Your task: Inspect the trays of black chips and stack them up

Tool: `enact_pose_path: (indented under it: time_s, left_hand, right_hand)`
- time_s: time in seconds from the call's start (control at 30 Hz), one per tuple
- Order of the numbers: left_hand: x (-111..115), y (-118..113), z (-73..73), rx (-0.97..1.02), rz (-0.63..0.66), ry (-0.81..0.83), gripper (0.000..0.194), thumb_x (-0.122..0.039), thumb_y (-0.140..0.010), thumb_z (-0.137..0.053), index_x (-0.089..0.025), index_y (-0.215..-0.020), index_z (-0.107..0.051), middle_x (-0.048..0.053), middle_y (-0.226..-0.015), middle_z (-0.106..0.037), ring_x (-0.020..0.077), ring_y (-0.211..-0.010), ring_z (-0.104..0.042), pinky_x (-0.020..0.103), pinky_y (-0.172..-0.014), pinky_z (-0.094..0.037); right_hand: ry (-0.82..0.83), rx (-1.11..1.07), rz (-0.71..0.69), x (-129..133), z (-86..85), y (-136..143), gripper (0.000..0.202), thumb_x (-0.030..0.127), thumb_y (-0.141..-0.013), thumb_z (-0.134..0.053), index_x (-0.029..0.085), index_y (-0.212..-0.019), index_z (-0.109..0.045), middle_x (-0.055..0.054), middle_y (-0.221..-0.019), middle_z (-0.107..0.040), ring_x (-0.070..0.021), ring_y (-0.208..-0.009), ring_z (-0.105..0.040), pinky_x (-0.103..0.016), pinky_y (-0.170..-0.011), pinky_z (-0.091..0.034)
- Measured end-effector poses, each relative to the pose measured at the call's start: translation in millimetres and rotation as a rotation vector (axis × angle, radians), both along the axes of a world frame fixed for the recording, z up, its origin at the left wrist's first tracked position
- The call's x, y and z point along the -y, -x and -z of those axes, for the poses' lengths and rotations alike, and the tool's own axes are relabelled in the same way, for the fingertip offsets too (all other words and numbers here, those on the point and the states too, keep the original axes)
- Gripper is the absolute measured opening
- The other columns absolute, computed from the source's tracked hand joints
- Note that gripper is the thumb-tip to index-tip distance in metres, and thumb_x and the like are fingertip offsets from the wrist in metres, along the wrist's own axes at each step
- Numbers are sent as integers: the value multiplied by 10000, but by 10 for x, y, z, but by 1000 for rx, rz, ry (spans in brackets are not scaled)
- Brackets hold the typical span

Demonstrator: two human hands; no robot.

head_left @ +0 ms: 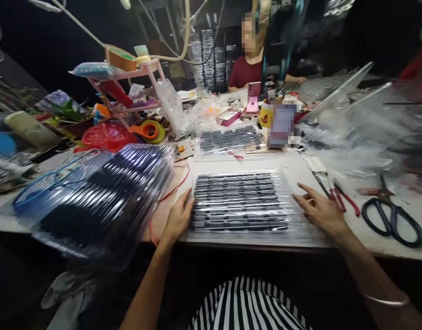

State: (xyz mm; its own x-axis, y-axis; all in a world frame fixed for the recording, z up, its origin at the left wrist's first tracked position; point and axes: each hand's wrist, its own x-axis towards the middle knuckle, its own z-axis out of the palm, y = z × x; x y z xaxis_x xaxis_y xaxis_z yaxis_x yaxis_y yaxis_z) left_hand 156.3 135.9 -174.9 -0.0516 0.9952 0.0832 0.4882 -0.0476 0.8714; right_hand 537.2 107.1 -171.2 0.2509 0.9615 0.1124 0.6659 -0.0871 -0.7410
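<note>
A clear ribbed plastic tray [236, 201] with rows of thin dark strips lies on the white table in front of me. My left hand [178, 214] is at its left edge, fingers stretched along the side and touching it. On the opposite side, my right hand [319, 211] has its fingers spread, with the fingertips at the tray's right edge; whether they press on it I cannot tell. Left of my left hand lies a stack of similar trays [111, 197] with dark contents. Right of my right hand are red-handled pliers [347, 199] and black-handled scissors [391, 222].
Farther back lies another filled tray [230, 139]. A pink rack [135, 73] holding tape rolls, a red plastic bag [108, 136] and an orange tape dispenser [149, 131] stand left. Clear plastic sheets [365, 133] pile up right. A person [245, 73] sits across the table.
</note>
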Motion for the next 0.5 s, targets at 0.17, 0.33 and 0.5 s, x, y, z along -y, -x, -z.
enact_pose_path:
  time_s: [0.17,0.33,0.5]
  left_hand:
    - [-157,-58,-47,-138,62,-3,531,-424,-871,-431,-135,-1312,-498,111,-1387,-501,253,-1283,-441,402,-1107,-267]
    - [-252,2,14,-213,55,17,558,-465,-877,-398,-160,-1338,-471,69,-1382,-514,225,-1298,-430,344,-1089,-311]
    - [-365,-7,132,-404,21,-27,559,-457,-882,-360,-136,-1322,-486,114,-1384,-503,258,-1309,-414,430,-1104,-287]
  right_hand:
    - [-24,185,-70,-96,84,46,478,392,-887,-433,124,-1261,-561,-109,-1001,-615,-229,-838,-632,-366,-769,-510]
    - [2,228,-84,-161,34,67,429,308,-916,-406,150,-1296,-528,-89,-1022,-607,-192,-885,-631,-306,-808,-506]
    - [47,331,-75,-206,-7,115,445,287,-939,-358,132,-1335,-491,-112,-1046,-585,-221,-838,-619,-348,-745,-522]
